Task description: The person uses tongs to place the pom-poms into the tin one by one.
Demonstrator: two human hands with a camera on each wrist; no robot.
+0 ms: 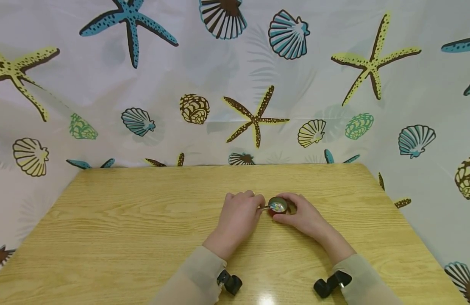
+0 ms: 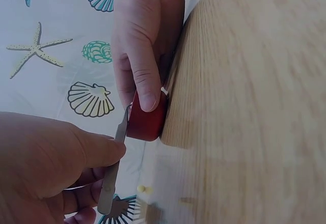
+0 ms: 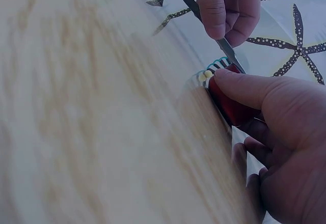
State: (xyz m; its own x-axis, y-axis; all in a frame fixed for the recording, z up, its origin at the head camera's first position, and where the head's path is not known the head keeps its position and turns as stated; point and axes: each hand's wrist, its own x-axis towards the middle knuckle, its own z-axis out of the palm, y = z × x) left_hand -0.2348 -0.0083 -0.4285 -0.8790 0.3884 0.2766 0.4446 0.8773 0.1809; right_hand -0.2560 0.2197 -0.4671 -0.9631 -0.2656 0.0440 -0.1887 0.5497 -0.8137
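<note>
Steadying a small round red container (image 1: 277, 206) on the wooden table (image 1: 143, 220), a person's right hand (image 1: 301, 216) curled its fingers (image 2: 145, 79) about the far side and top of it, apparently to keep it from sliding while the other hand worked at it. The left hand (image 1: 238, 216), just to the left of the container, pinched a thin metal tool (image 2: 114, 168), a flat slender blade or spoon handle, between thumb and curled fingers, its tip laid at the container's upper edge, a hold that looked suited to prying or scooping. The container sat near the middle of the table, a little right of centre, between the two hands and touching both the right fingers and the tool's tip. Seen from the head view, its top was shiny and metallic, catching light; the wrist views showed a squat, smooth red side wall. Whether the lid was seated or lifted could not be told. Behind the container hung a white curtain (image 1: 235, 84) printed with starfish and shells, and small pale bits (image 3: 206, 75) lay just beside the container on the table.
</note>
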